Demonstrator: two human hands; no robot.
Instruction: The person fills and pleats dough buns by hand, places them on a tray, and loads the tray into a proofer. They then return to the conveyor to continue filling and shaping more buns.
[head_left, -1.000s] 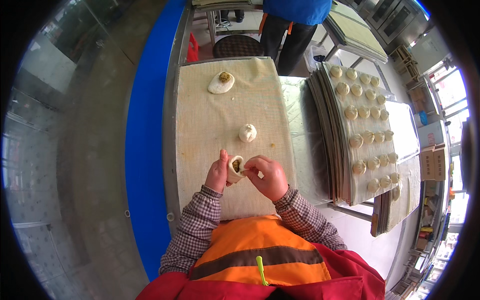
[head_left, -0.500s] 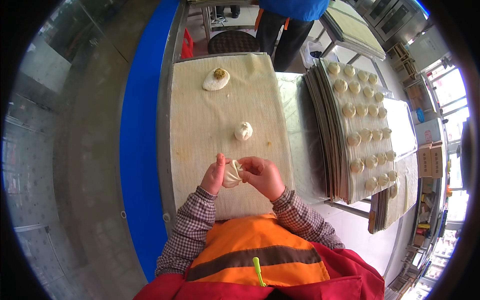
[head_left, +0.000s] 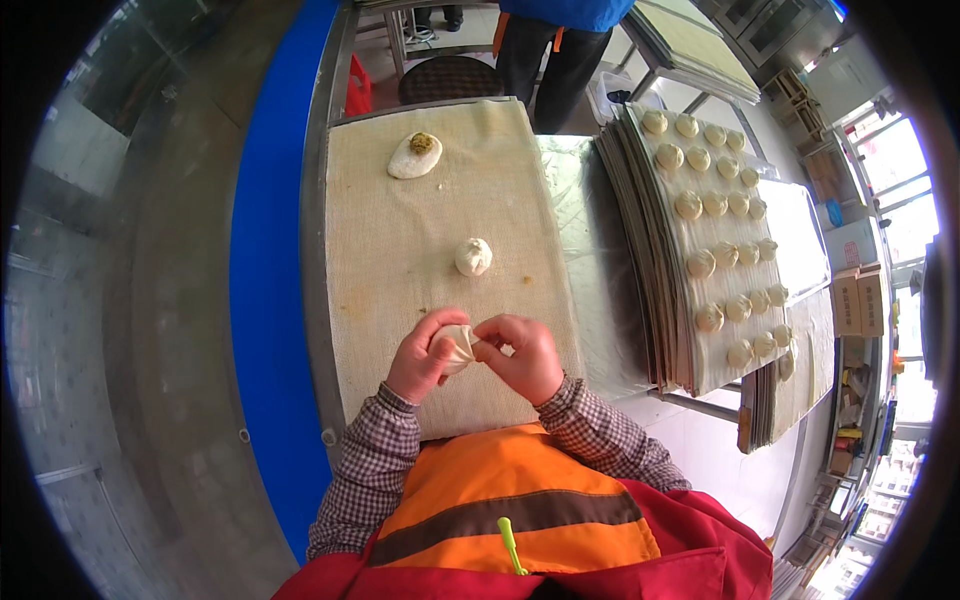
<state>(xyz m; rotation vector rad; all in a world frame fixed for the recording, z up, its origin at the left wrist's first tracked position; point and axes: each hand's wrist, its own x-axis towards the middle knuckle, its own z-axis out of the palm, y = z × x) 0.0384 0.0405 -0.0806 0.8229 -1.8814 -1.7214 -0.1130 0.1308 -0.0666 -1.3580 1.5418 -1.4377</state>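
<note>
A pale, pleated dough bun (head_left: 457, 350) is cupped in my left hand (head_left: 418, 362), the fingers curled round its side. The fingertips of my right hand (head_left: 524, 355) pinch the gathered dough at its edge; whatever filling it has is hidden. Both hands are just above the cloth-covered work board (head_left: 385, 240). Beyond them a closed, pleated bun (head_left: 473, 257) sits on the cloth. Farther off, towards the far left corner, lies a flat oval dough wrapper (head_left: 410, 162) with a brownish-green lump of filling (head_left: 422, 143) at its far end.
On the right, a stack of cloth-lined trays (head_left: 640, 250) carries rows of finished buns (head_left: 720, 255). A metal surface (head_left: 590, 260) lies between board and stack. A blue strip (head_left: 275, 300) runs along the left. At the far side stands a person in dark trousers (head_left: 550, 75), beside a round stool (head_left: 450, 80).
My left fingers have closed over the bun, where the thumb pointed up before. The right hand still pinches the dough edge. The whole view has shifted slightly.
</note>
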